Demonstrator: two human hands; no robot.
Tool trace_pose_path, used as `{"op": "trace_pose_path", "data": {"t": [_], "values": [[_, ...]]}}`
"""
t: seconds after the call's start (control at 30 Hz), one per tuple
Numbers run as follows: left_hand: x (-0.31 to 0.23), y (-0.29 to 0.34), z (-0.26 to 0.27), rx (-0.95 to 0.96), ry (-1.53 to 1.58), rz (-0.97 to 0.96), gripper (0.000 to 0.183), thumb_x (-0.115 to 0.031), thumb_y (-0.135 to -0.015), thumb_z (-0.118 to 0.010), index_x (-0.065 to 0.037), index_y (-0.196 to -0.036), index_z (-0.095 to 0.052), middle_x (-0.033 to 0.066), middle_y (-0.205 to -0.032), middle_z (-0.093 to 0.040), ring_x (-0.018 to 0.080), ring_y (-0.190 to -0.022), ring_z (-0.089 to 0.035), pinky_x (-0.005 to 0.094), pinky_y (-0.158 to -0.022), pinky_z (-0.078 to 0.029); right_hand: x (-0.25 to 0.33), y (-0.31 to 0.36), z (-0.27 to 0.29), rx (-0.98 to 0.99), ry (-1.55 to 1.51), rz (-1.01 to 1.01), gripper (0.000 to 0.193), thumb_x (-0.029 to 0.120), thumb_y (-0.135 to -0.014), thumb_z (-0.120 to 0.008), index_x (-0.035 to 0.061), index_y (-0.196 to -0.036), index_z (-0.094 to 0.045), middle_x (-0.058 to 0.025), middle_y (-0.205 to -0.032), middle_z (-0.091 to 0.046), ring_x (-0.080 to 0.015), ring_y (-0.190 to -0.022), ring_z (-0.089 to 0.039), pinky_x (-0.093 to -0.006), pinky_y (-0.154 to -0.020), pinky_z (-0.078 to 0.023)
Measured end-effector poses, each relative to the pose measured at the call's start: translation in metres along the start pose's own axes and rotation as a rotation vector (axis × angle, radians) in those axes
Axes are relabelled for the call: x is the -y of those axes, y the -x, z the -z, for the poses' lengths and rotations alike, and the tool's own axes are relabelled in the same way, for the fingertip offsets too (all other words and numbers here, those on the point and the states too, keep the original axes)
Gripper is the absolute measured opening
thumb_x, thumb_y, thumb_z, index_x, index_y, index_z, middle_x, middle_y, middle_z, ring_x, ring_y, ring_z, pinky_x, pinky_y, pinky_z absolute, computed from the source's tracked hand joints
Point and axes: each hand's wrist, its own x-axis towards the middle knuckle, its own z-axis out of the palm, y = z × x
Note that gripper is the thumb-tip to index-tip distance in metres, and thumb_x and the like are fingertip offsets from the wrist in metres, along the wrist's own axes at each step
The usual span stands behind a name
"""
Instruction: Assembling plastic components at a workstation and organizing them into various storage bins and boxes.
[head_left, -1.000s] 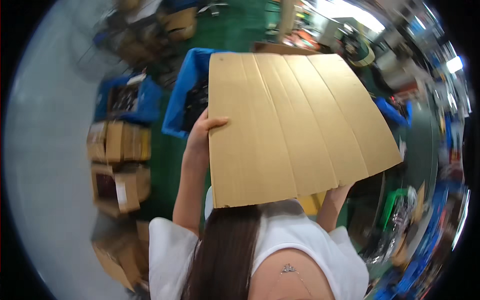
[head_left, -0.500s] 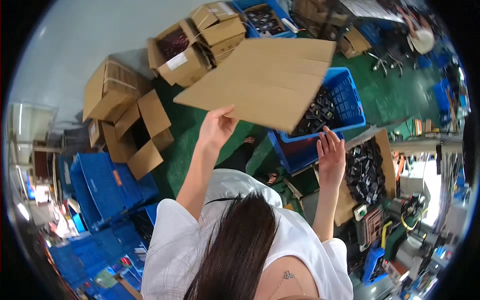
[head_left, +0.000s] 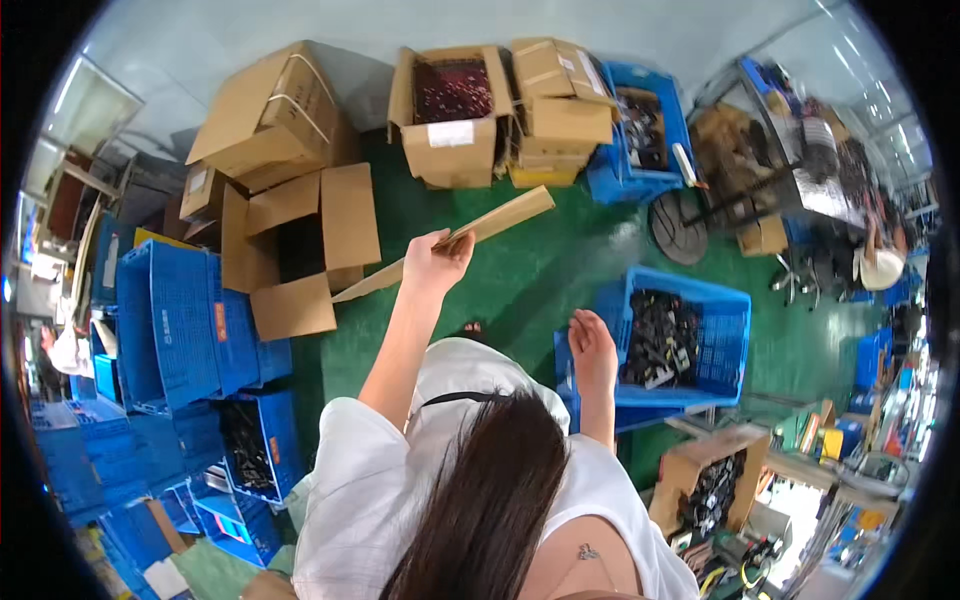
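My left hand point(head_left: 440, 262) is closed on the edge of a cardboard sheet point(head_left: 515, 212), which is seen nearly edge-on and stretches out to both sides of the fingers. The sheet's lower left end overlaps a flap of an open cardboard box point(head_left: 350, 215) with a dark inside. Nothing shows in my right hand point(head_left: 593, 348); its fingers are loosely bent and apart from the palm. Beside that hand stands a blue plastic crate point(head_left: 722, 340) holding many small black parts point(head_left: 660, 335).
Along the wall stand a tied carton point(head_left: 245, 120), a carton of dark red pieces point(head_left: 450, 150) and another blue crate point(head_left: 610, 180). Blue crates point(head_left: 180, 320) are stacked at left. At lower right is a box of black parts point(head_left: 675, 480). A person point(head_left: 880, 265) sits far right.
The cardboard sheet has swung left and turned from face-on to nearly edge-on in my left hand. My right hand has drawn inward, left of the crate. My view has turned right.
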Motion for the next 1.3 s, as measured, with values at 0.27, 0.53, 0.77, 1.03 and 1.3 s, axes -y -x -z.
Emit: {"op": "trace_pose_path", "data": {"t": [0.27, 0.53, 0.77, 1.03, 1.3], "values": [[-0.122, -0.039, -0.050, 0.167, 0.201, -0.089, 0.023, -0.004, -0.084, -0.039, 0.013, -0.101, -0.040, 0.0251, -0.106, -0.044, 0.0362, -0.100, -0.045, 0.0390, -0.079, -0.047, -0.015, -0.083, -0.113, 0.262, 0.396, -0.032, 0.027, 0.024, -0.088, -0.043, 0.0027, -0.100, -0.054, -0.0074, -0.100, -0.057, -0.0161, -0.092, -0.054, -0.0270, -0.083, -0.040], [-0.223, -0.035, -0.107, 0.640, 0.521, -0.288, 0.033, 0.001, -0.084, -0.040, 0.010, -0.116, -0.037, 0.0222, -0.123, -0.038, 0.0356, -0.113, -0.037, 0.0388, -0.086, -0.041, -0.015, -0.162, -0.140, 0.282, 0.682, -0.209, 0.028, 0.027, -0.088, -0.044, 0.0041, -0.099, -0.056, -0.0031, -0.094, -0.059, -0.0105, -0.086, -0.054, -0.0234, -0.079, -0.041], [-0.333, -0.063, -0.085, 0.699, 0.150, -0.582, 0.026, -0.004, -0.083, -0.046, 0.002, -0.109, -0.047, 0.0178, -0.109, -0.050, 0.0286, -0.100, -0.046, 0.0413, -0.084, -0.039, -0.019, -0.297, -0.221, 0.456, 0.909, -0.220, 0.024, 0.025, -0.084, -0.050, 0.0044, -0.093, -0.058, -0.0011, -0.084, -0.059, -0.0085, -0.074, -0.053, -0.0221, -0.067, -0.043], [-0.538, -0.124, -0.078, 0.427, -0.207, -0.942, 0.024, -0.007, -0.084, -0.046, 0.002, -0.106, -0.048, 0.0154, -0.106, -0.053, 0.0269, -0.099, -0.048, 0.0401, -0.090, -0.038, -0.025, -0.381, -0.299, 0.420, 0.859, -0.131, 0.026, 0.024, -0.086, -0.048, 0.0036, -0.101, -0.054, -0.0031, -0.088, -0.058, -0.0093, -0.078, -0.053, -0.0219, -0.070, -0.042], [-0.742, -0.220, 0.019, -0.334, -2.318, -1.662, 0.036, -0.011, -0.089, -0.034, -0.001, -0.124, -0.034, 0.0107, -0.131, -0.034, 0.0255, -0.117, -0.035, 0.0405, -0.093, -0.038, -0.142, -0.254, 0.038, -0.130, 0.713, -0.147, 0.022, 0.029, -0.078, -0.056, 0.0099, -0.069, -0.051, 0.0010, -0.054, -0.046, -0.0084, -0.040, -0.041, -0.0230, -0.031, -0.028]]}}
